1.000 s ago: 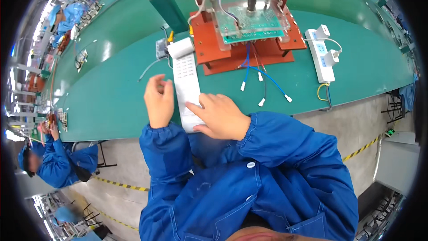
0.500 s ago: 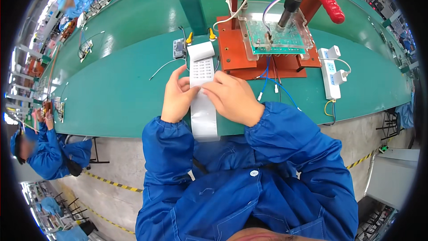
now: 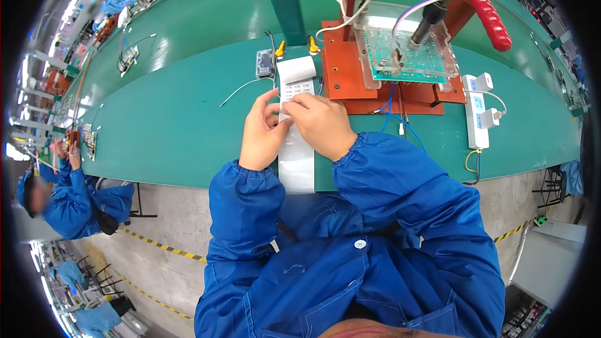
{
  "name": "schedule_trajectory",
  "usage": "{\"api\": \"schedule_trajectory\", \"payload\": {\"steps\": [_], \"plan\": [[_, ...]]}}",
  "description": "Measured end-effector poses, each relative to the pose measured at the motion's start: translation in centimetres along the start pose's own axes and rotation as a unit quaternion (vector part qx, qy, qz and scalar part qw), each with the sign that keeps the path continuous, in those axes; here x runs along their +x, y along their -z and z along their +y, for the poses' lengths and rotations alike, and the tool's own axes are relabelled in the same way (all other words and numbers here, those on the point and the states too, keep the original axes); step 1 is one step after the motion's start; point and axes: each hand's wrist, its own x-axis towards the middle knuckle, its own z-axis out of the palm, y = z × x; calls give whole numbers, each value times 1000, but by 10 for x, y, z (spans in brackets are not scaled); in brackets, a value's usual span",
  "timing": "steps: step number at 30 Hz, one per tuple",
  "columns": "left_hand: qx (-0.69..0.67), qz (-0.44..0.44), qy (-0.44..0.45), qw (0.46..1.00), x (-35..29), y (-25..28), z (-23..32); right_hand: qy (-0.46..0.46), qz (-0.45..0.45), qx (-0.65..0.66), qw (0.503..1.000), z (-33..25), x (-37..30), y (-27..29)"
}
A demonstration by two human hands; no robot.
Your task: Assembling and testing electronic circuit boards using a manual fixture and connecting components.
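A long strip of small printed labels [image 3: 297,166] on glossy backing runs toward me over the bench's near edge, its far end curled back into a white flap [image 3: 297,69]. Along its left side, my left hand [image 3: 259,136] is closed with the thumb on the strip and the other fingers bent at its edge. My right hand [image 3: 322,126] lies across the strip from the right, thumb and fingertips pinched together on the label rows. Whether a single label is between those fingertips is hidden.
Beyond my right hand stands an orange-red fixture [image 3: 342,75] holding a green circuit board [image 3: 407,56], with a red-handled clamp [image 3: 490,20]. A white power strip [image 3: 477,111] is at right, a small grey device [image 3: 265,64] behind the labels. Blue wires [image 3: 389,112] trail on the bench. Another person [image 3: 72,197] sits far left.
The whole view has shifted, so the bench things sit further right. My right hand has moved up the strip and covers more of the printed rows; my left hand keeps its hold.
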Motion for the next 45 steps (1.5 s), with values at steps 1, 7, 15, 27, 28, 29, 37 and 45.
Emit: {"api": "schedule_trajectory", "payload": {"steps": [1, 7, 15, 27, 28, 29, 37, 45], "plan": [[-5, -2, 0, 1000, 0, 1, -2, 12, 3, -16, 1000, -1, -1, 2], [188, 111, -108, 970, -51, 7, 2, 151, 42, 101, 982, -10, -20, 60], [252, 225, -169, 926, -82, -1, -14, 233, 346, -150, 896, 15, 45, 228], [299, 292, -216, 882, -83, -11, -26, 365, 338, -179, 849, 72, 69, 220], [299, 293, -217, 882, -83, -11, -26, 366, 333, -201, 845, 73, 69, 222], [303, 294, -218, 880, -83, -12, -26, 367, 334, -201, 844, 73, 70, 222], [310, 296, -222, 876, -84, -12, -25, 388, 312, -185, 847, 68, 76, 233], [308, 306, -228, 871, -80, -12, -30, -34, 328, -37, 943, 10, 160, 297]]}}
